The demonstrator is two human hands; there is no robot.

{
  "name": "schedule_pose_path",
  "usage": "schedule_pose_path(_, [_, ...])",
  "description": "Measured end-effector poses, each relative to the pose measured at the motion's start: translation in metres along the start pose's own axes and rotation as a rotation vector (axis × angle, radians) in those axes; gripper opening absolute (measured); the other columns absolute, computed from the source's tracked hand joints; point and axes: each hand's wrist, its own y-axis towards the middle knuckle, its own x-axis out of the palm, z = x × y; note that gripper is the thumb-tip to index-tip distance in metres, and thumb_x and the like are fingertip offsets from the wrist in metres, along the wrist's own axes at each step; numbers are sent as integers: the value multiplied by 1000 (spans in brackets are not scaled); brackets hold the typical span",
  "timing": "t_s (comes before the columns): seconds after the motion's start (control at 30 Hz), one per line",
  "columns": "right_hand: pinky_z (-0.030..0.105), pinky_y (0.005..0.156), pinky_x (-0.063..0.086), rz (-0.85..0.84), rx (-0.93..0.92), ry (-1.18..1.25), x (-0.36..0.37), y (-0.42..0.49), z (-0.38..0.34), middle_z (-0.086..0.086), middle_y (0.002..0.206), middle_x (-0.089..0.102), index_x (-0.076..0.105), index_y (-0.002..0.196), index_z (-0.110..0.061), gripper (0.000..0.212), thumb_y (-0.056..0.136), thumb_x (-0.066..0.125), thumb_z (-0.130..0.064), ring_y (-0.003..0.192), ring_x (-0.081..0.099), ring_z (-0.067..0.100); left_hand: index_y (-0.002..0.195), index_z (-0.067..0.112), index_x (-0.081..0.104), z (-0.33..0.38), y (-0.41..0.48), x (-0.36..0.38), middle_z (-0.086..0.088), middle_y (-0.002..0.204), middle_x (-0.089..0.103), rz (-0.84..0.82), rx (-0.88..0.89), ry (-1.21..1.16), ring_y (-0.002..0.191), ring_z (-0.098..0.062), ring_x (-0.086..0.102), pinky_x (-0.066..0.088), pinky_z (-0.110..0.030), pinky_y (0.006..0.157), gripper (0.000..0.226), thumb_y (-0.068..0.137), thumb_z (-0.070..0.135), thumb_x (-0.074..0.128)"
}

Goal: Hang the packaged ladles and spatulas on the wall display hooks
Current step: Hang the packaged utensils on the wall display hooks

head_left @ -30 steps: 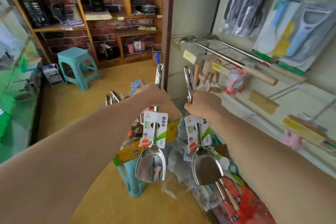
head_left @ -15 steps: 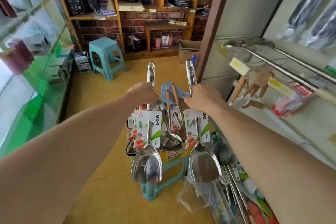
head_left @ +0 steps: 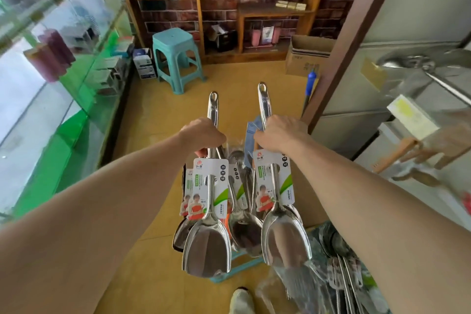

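Left grip (head_left: 202,136), right grip (head_left: 280,135) around spatulas (head_left: 207,250)

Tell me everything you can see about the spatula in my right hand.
The spatula is shiny metal, likely steel: a long slim handle ending in an oval hanging hole, and a broad scoop-shaped blade. It hangs upright, blade down. A white and green printed card sits on the lower handle. The right hand grips the handle just above the card. Other packaged utensils hang close behind it.
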Motion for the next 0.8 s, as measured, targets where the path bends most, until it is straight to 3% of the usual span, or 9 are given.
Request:
schedule_pose_path(0.1, [28, 69, 34, -76, -30, -31, 10, 36, 1, 6, 95, 57, 56, 100, -14, 29, 94, 44, -39, 85, 50, 25, 107, 3, 57, 4, 30, 9, -5, 73, 62, -36, -48, 1, 62, -19, 68, 56, -26, 60, 33, 94, 32, 51])
schedule_pose_path(0.23, [32, 85, 39, -177, -70, -40, 32, 78, 1, 13, 125, 56, 56, 121, -9, 48, 94, 44, -47, 114, 52, 30, 113, 1, 54, 9, 63, 20, -7, 74, 60, -89, -97, 4, 66, -20, 68, 57, -27, 61, 35, 96, 30, 48])
schedule_pose_path(0.33, [35, 97, 37, -230, -79, -40, 49, 103, -1, 14, 124, 57, 57, 120, -9, 48, 93, 46, -48, 114, 53, 30, 117, -1, 54, 8, 84, 28, -8, 73, 59, -124, -143, 2, 62, -20, 66, 56, -26, 58, 39, 96, 31, 49])
schedule_pose_path(0.5, [34, 85, 40, -281, -79, -36, 76, 138, -5, 13, 118, 59, 58, 116, -10, 40, 93, 46, -40, 102, 54, 29, 125, -2, 51, 2, 110, 43, -9, 75, 58, -172, -195, -11, 64, -19, 64, 49, -22, 45, 40, 98, 28, 48])
schedule_pose_path(0.6, [33, 84, 39, -314, -73, -46, 92, 153, -7, 13, 118, 58, 57, 118, -9, 40, 93, 47, -38, 110, 54, 30, 123, -1, 52, -1, 121, 51, -7, 74, 58, -169, -212, -20, 70, -21, 66, 49, -21, 46, 38, 98, 27, 47])
schedule_pose_path(0.7, [30, 76, 37, -353, -69, -56, 104, 159, -6, 12, 110, 59, 57, 118, -9, 40, 93, 47, -39, 107, 55, 29, 121, -1, 52, -6, 129, 60, -12, 88, 63, -200, -240, -41, 79, -23, 69, 53, -22, 52, 37, 97, 27, 51])
schedule_pose_path(0.8, [30, 78, 38, -380, -51, -60, 113, 161, -5, 13, 124, 57, 55, 124, -8, 45, 94, 47, -40, 115, 54, 29, 122, -1, 54, -10, 133, 66, -14, 96, 64, -239, -258, -39, 69, -20, 66, 50, -20, 39, 36, 97, 26, 51])
